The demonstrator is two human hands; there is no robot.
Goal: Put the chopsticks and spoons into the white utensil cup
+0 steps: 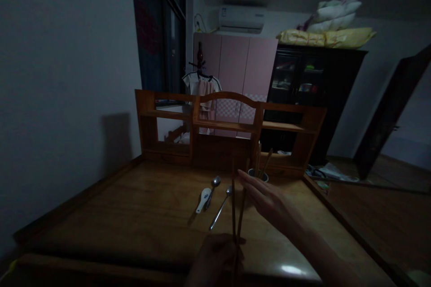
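My left hand (220, 253) is closed around the lower part of a pair of chopsticks (233, 206), which stand nearly upright and spread slightly apart toward the top. My right hand (264, 195) reaches in from the right, its fingers stretched out and crossing the right-hand chopstick; its thumb is hidden, and I cannot tell if it presses on the stick. Just behind those fingers is a round cup (263, 178) with more chopsticks (267, 161) in it. Left of the pair lie a metal spoon (220, 210), a white ceramic spoon (203, 200) and another metal spoon (215, 182).
The wooden tabletop (134, 210) is backed by a wooden shelf unit (225, 128). A white wall (67, 98) borders it on the left. Beyond stand a pink wardrobe (232, 63), a clothes stand with shirts (202, 83) and a black cabinet (336, 80). The room is dim.
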